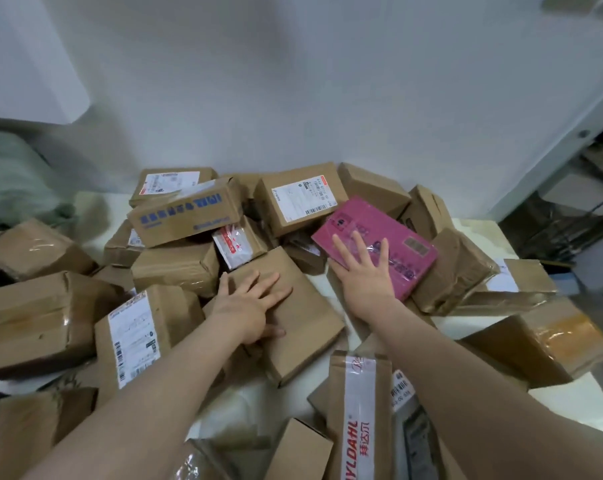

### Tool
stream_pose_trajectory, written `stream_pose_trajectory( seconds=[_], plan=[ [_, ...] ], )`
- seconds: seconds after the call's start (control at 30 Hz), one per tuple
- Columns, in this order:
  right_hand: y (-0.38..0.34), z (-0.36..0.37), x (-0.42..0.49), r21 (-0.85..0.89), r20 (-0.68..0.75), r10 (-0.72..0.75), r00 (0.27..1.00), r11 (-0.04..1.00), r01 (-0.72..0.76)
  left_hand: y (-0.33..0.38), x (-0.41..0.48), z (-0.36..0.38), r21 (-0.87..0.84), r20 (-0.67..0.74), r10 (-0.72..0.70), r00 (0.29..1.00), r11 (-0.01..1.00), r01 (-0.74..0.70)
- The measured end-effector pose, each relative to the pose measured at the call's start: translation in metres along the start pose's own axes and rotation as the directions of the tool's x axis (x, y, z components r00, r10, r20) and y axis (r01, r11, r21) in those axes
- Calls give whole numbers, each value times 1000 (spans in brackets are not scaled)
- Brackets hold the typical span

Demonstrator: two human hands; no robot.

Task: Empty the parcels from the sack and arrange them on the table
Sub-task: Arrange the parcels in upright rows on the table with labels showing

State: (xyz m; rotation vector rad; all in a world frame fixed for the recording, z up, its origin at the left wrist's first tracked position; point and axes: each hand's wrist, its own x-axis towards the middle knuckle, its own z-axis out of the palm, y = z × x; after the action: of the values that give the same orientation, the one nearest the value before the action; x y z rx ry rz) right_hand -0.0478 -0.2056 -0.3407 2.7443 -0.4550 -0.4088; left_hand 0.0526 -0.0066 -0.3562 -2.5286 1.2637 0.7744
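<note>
Flat and spread, both hands lie on parcels with no finger curled round anything. The right hand presses its straight fingers on the near end of the pink box, and the left hand rests palm-down on a plain brown box just left of the pink box. The pink box lies slanted on top of the heap of cardboard parcels, which covers most of the white table. A strip of bare tabletop shows between the pink box and the plain brown box, and more shows to the near right of the pink box. Behind the pink box, toward the wall, a labelled carton sits with its white shipping label facing up. Further left of that, a blue-printed carton rests on other boxes. Touching the right side of the pink box is a tape-wrapped parcel with a glossy, wrinkled skin. Nearer the person than the pink box lies a long carton with a white printed tape strip down its top. Far to the left of the pink box, at the table's back corner, a grey-green sack lies slumped and blurred.
</note>
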Motion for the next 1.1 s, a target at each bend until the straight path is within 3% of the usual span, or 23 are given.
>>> stream_pose_trajectory(
  seconds=[0.3, 0.43, 0.5, 0.6, 0.7, 0.93, 1.1],
  plan=[
    [-4, -3, -16, 70, -68, 94, 993, 993, -90, -19, -28, 3, 23, -21, -48, 999, 999, 49],
    [-25, -5, -44, 237, -162, -9, 987, 970, 47, -18, -43, 4, 83, 31, -85, 996, 993, 82],
    [-35, -5, -58, 326, -97, -124, 988, 933, 149, -17, -51, 6, 106, 30, -94, 995, 990, 91],
    [-46, 0, -80, 392, 83, -238, 968, 900, 188, -15, -68, 10, 139, 26, -80, 996, 987, 76],
    [-49, 8, -104, 269, 178, -267, 947, 939, 214, -11, -86, 15, 184, 49, -57, 997, 982, 47],
    [-40, 21, -147, 141, 255, -6, 967, 990, -31, -2, -124, 27, 303, 39, -81, 996, 951, 65],
    [-41, 19, -169, 188, 230, 72, 970, 975, -117, -1, -148, 36, 327, 29, -67, 997, 944, 54]
  ],
)
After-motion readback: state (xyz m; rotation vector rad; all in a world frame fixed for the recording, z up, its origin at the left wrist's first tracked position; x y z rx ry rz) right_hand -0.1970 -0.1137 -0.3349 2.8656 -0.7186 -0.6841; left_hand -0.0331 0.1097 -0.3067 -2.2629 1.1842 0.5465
